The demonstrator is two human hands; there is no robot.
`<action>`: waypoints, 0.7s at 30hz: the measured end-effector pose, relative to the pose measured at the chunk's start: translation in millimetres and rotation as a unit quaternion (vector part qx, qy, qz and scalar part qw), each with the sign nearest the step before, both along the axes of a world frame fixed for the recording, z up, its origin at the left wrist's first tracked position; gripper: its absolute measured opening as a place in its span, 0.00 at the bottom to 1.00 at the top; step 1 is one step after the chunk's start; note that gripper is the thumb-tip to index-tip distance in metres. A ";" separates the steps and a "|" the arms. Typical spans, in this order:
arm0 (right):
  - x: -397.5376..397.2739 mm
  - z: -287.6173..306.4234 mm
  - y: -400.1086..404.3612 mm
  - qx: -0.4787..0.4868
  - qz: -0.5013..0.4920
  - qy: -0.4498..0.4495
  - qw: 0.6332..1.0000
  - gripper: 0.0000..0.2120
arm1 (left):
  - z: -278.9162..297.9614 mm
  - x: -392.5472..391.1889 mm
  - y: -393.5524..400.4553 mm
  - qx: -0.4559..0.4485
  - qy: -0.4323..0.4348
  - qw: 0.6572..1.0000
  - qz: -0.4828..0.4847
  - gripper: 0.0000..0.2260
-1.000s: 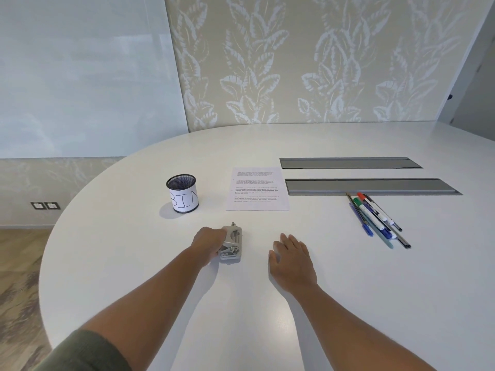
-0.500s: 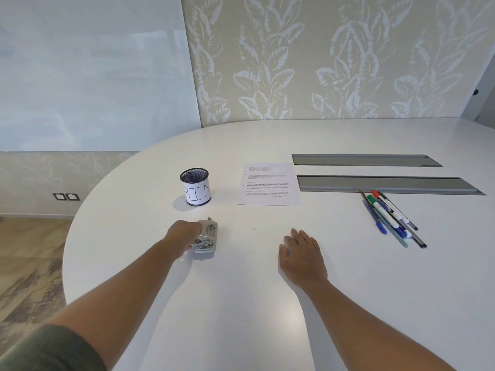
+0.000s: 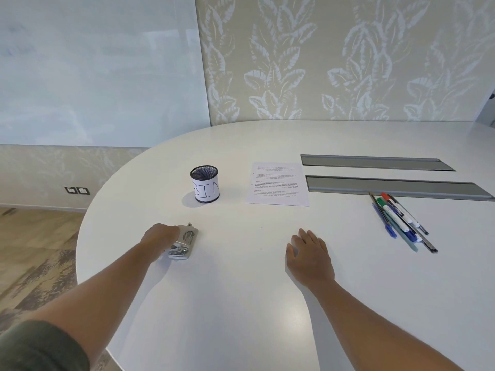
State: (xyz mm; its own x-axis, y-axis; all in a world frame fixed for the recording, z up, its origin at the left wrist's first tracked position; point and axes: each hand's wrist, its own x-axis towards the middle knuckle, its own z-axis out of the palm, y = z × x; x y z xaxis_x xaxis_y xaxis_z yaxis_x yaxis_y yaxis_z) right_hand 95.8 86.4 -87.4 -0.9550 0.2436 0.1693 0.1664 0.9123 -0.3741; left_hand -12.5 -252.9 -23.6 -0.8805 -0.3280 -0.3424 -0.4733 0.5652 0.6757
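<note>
sliding leftward, the silver hole punch [image 3: 184, 243] now sits lower left of centre, below the bin cup [image 3: 205, 186], clear of the paper [image 3: 277, 184]. left hand [image 3: 158, 241] curls round it, gripping; right hand [image 3: 309, 257] lies flat on the table [image 3: 241, 303], fingers straight. it looks like it is being moved aside.

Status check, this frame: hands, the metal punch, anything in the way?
Left hand grips metal punch, punch flat on table. Right hand open, palm down on table. Nothing between punch and printed sheet.
</note>
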 end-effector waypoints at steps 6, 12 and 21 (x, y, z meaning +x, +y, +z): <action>0.2 1.0 -0.3 -0.007 0.000 0.002 1.000 0.18 | 1.9 2.5 -0.6 -0.051 0.006 0.998 -0.024 0.07; -5.1 3.8 -5.4 -0.004 -0.011 -0.003 1.000 0.17 | 9.9 3.4 7.1 -0.192 0.048 0.979 -0.039 0.19; -20.1 8.0 -25.3 -0.035 0.007 0.030 0.999 0.14 | 4.5 17.4 70.8 -0.116 0.191 0.965 -0.134 0.06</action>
State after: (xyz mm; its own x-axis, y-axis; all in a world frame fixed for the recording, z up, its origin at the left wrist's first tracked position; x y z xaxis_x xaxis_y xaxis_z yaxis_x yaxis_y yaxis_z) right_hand 75.6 61.1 -79.4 -0.9472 0.2433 0.2087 0.1295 0.8860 -0.4453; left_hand 4.8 -182.1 -19.1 -0.9919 -0.0996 0.0790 -0.0306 0.7904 0.6118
